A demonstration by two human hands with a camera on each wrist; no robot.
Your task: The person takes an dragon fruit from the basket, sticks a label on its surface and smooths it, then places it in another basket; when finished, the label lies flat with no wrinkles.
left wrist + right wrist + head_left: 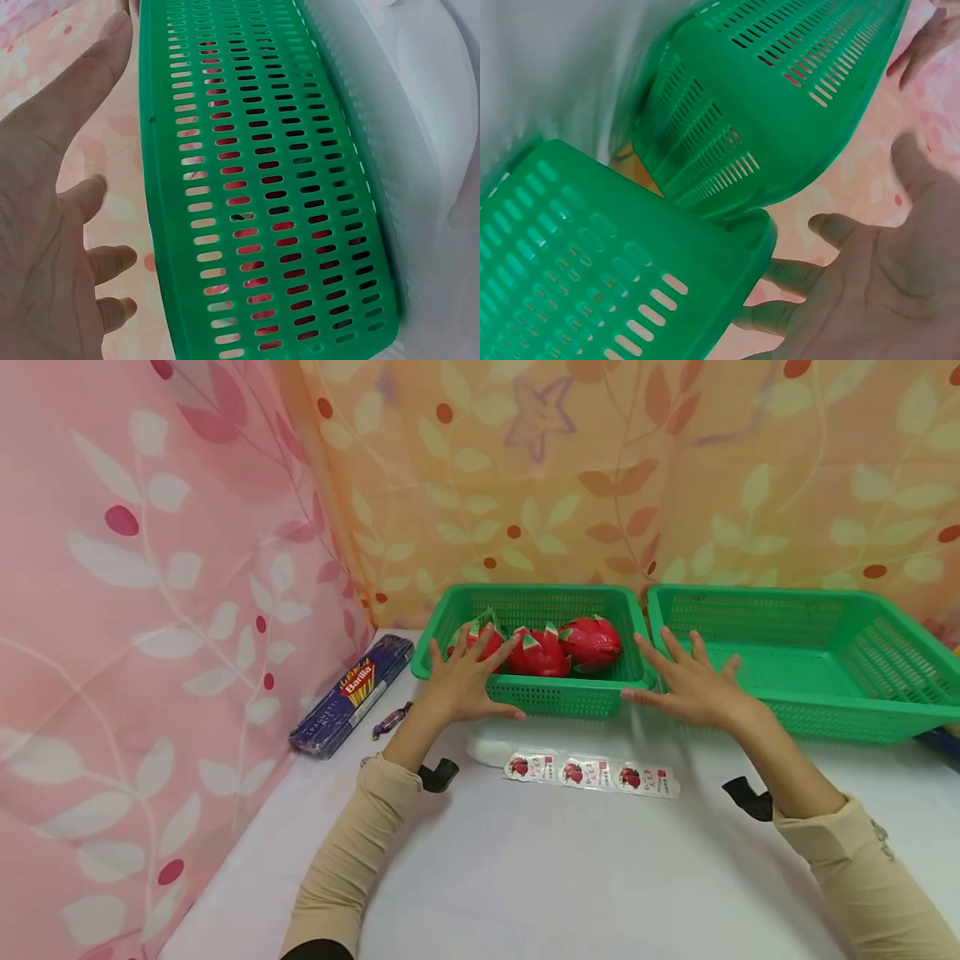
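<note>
Fingers spread, my left hand [461, 681] hovers over the front left part of a green basket [562, 696] and holds nothing. Inside that basket lie red dragon fruits [592, 643] with green-tipped scales; the left one is partly hidden behind my fingers. My right hand [693, 689], also spread and holding nothing, is above the place where this basket meets a second green basket [832, 668]. In the left wrist view, the palm of the left hand [37, 217] is beside the basket's slotted side [262, 187]. The right wrist view shows the right hand [885, 277] near both basket rims.
A strip of dragon fruit labels [573, 772] lies on the white table [562, 868] before the baskets. At the left are a blue Barilla spaghetti box [352, 693] and a purple wrapped candy [392, 720]. Patterned curtains [480, 468] hang behind and at the left.
</note>
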